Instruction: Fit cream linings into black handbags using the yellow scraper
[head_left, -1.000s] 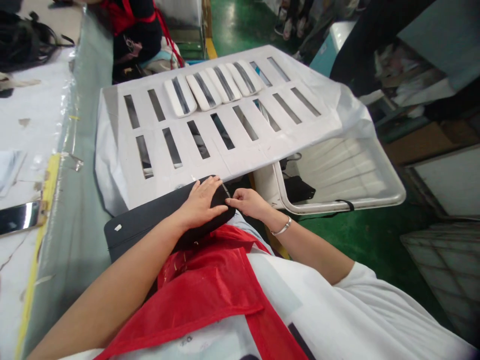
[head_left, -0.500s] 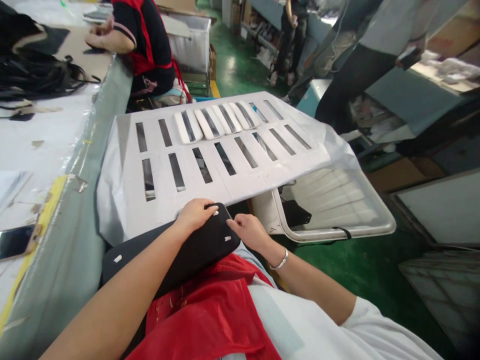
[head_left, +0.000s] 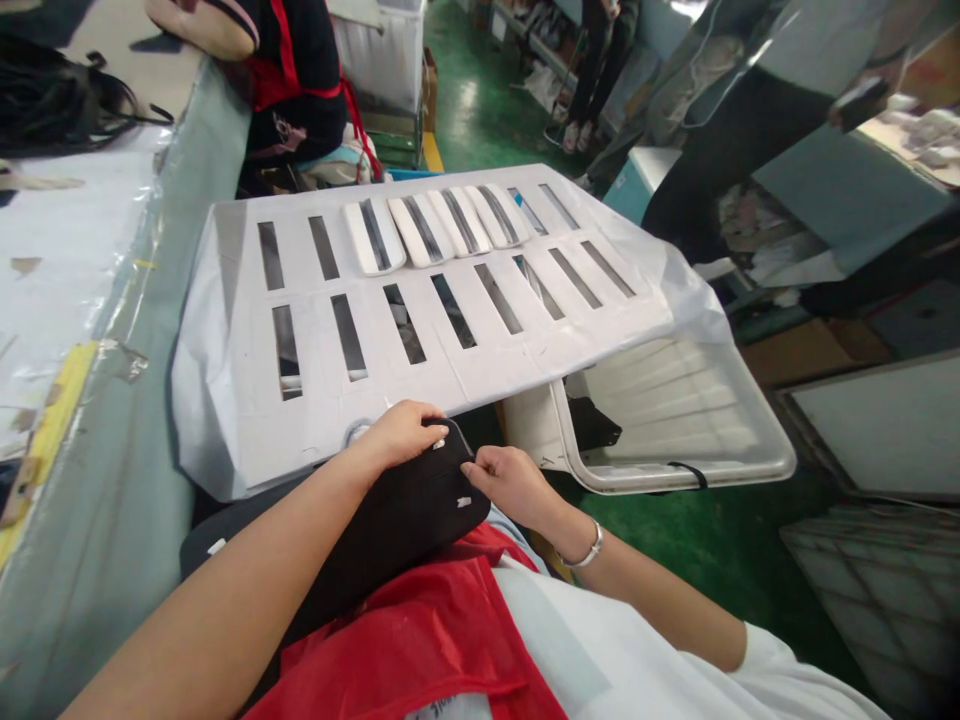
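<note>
A flat black case (head_left: 390, 530) with rounded corners and small whitish tabs lies across my lap, over a red apron (head_left: 405, 640). My left hand (head_left: 405, 434) grips its top edge near the far right corner, thumb on the upper face beside one tab. At the right edge, my right hand (head_left: 514, 484) has its fingers closed in a pinch against the case. Whatever small part sits between those fingertips is hidden. My left forearm covers part of the case.
Ahead is a white slotted board (head_left: 420, 365) carrying several white pads with dark stripes (head_left: 416, 230). A whitish bin (head_left: 675, 400) with a dark piece inside stands at the right. A plastic-covered table (head_left: 142, 300) runs along the left. Other people are farther off.
The view has shifted slightly. My right hand remains at the case's right edge and sits a little lower along it. My left hand keeps its hold near the corner.
</note>
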